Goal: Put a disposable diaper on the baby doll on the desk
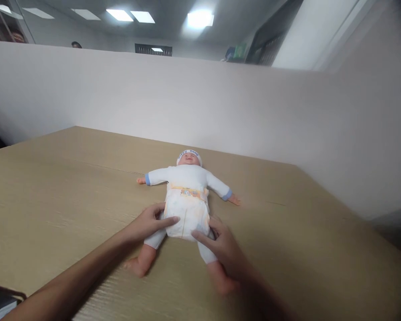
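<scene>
A baby doll point(189, 174) in a white suit with blue cuffs and a white cap lies on its back, head away from me, arms and legs spread. Around its waist and hips is a white diaper point(186, 211) with an orange patterned band across the front. My left hand point(155, 220) grips the diaper's left edge by the leg, thumb on the front and fingers tucked at the side. On the opposite edge, my right hand point(217, 240) holds the diaper the same way, its fingers partly hidden behind it.
The doll lies on a wide wooden table point(87, 191). Behind the table stands a white partition wall point(147, 98), with a window or glass above it. Another wall point(364, 147) closes off the right side. A part of a person's head point(76, 45) shows beyond the partition.
</scene>
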`<state>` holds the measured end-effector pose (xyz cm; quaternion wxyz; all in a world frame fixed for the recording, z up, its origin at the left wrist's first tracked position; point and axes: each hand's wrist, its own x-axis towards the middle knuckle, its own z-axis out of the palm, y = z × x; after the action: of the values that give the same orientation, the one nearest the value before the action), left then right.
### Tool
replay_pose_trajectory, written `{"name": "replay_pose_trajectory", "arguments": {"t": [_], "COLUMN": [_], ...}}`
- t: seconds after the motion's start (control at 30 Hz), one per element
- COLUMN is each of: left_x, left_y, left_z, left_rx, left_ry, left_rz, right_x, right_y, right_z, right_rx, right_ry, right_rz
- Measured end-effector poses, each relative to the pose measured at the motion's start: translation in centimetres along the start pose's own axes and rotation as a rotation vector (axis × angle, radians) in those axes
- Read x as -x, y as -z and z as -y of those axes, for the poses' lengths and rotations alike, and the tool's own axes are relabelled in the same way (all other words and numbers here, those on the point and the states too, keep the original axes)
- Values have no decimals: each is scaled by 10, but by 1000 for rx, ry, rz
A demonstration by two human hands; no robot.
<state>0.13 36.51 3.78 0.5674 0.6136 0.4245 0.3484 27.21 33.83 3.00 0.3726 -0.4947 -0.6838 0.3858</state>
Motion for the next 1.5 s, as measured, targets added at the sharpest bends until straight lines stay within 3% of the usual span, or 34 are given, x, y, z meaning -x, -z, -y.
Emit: {"name": "replay_pose_trajectory", "arguments": {"t": [0.4,0.63,0.8,0.93,1.17,1.5], "left_x": [-3,-2,0,2,1,-3], "left_y": [6,11,13,13,19,27], "left_z": [2,-6,-13,-14,-5,10], "left_rx": [-3,-305,-215,-220,-322,-336], "left_ry": [136,32,26,-26,-135,-159], "left_rz": [22,52,164,141,150,161], "right_x": [-3,0,-4,-5,-1,0], "right_y": [-10,-6,-4,-4,4,2], "right_z": [-5,2,2,5,6,1], "right_rx": [-56,49,-37,-118,-2,106], "right_ry": [-82,-46,-43,-61,10,110], "right_rz": [-83,-86,-31,12,60,61]}}
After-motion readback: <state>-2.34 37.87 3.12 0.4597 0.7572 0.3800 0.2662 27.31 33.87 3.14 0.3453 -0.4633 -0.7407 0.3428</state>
